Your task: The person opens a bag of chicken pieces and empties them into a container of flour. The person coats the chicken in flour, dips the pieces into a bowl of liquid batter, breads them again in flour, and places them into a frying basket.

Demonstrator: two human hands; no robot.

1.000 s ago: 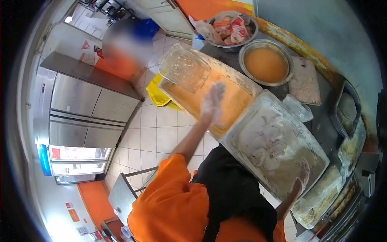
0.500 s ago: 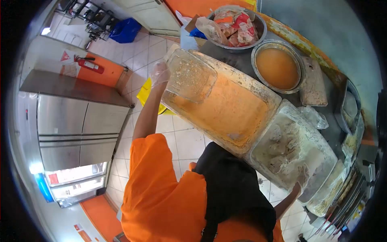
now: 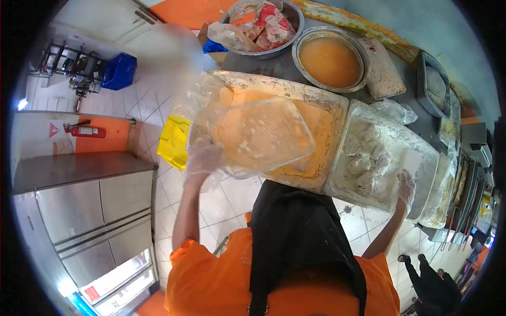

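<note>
Apparently L hand [image 3: 204, 158] closed round tub [image 3: 271, 138]

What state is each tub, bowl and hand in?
Clear rectangular plastic tub: held
Pale rectangular tub of orange powder: uncovered
Pale rectangular tub of white powder: uncovered, lumpy inside
Round metal bowl of orange liquid: uncovered
Round metal bowl of plastic bags: heaped full
Gloved left hand: gripping the clear tub's edge
Gloved right hand: grip unclear
</note>
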